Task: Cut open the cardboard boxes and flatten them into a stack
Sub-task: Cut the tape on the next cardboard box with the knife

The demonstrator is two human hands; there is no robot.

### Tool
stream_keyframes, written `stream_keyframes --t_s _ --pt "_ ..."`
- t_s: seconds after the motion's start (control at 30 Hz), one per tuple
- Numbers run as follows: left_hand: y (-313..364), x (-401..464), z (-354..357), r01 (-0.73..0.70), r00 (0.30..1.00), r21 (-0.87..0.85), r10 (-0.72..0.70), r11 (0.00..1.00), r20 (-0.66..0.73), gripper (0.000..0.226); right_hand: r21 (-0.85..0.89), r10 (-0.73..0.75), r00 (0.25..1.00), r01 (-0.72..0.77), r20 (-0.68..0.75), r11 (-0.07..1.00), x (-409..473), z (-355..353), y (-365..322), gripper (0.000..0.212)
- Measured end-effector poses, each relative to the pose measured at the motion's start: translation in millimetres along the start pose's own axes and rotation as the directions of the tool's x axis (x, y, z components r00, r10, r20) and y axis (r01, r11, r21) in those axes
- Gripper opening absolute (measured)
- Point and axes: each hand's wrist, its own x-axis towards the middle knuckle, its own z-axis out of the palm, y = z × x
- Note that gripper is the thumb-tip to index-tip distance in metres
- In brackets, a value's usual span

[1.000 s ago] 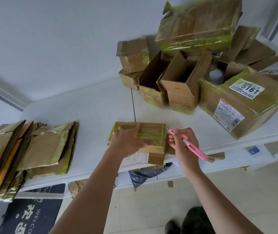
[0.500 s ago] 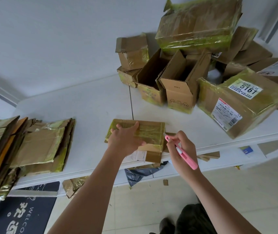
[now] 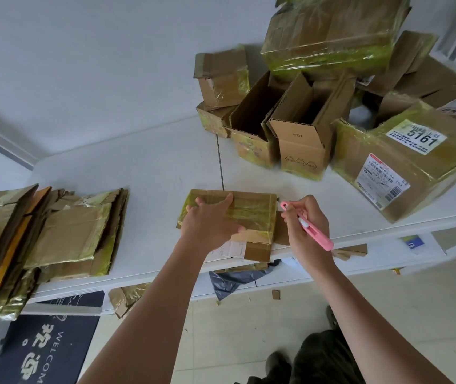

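Head view looks down over two bare forearms reaching to a white counter (image 3: 143, 173); a small taped box (image 3: 251, 214), wrapped in yellowish-green tape, lies flat near the counter's front edge, just right of the seam running across the top; the left hand (image 3: 210, 223) rests on its lid with fingers straight and spread, palm pressing down; the right hand (image 3: 305, 223) is just beside the box's right end, fingers curled round a pink utility knife (image 3: 308, 226) held like a pen, its tip pointing toward the box's upper right corner; whether the tip touches the cardboard I cannot tell; off to the left, well apart from the box, a stack of flattened boxes (image 3: 55, 236) lies fanned out, its near end hanging past the counter edge, one orange sheet showing among the brown; at the far right a pile of unopened and opened boxes (image 3: 318, 112) crowds the counter, two of them standing with flaps open, a large taped one resting on top; nearer, a big box with a label reading 5161 (image 3: 404, 159) sits tilted at the counter's edge; below, on the tiled floor, lie cardboard scraps (image 3: 127, 297), a dark plastic bag (image 3: 235, 278) and a dark welcome mat (image 3: 46, 347).
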Motion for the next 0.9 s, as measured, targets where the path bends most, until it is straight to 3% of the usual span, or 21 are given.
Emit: stream_keyframes --t_s 0.23,0.47,0.53,0.67,0.77,0.9 --pt "1 0 1 0.007 1.0 0.01 -0.007 1.0 -0.012 0.087 -0.034 0.008 0.999 -0.007 0.032 0.999 -9 -4 -6 0.017" --pt "1 1 1 0.011 1.0 0.022 -0.011 1.0 -0.011 0.087 0.013 -0.076 0.992 0.075 0.103 0.997 -56 -12 -5 0.017" --pt "2 0 0 0.008 1.0 0.017 -0.008 1.0 -0.012 0.087 0.05 -0.063 0.994 0.058 0.092 0.997 -56 -15 -8 0.014" --pt "2 -2 0 0.008 1.0 0.009 -0.008 1.0 -0.013 0.086 0.057 -0.014 1.0 0.013 0.017 0.998 -28 -12 -11 0.028" --pt "1 -3 2 0.0 1.0 0.035 0.001 0.999 -0.027 0.086 0.035 0.039 0.999 -0.04 0.019 0.999 -9 -5 -9 0.013" --pt "2 -2 3 0.007 1.0 0.055 -0.006 0.998 -0.026 0.085 0.02 0.089 0.995 -0.09 0.04 0.996 -7 -3 -9 0.01"
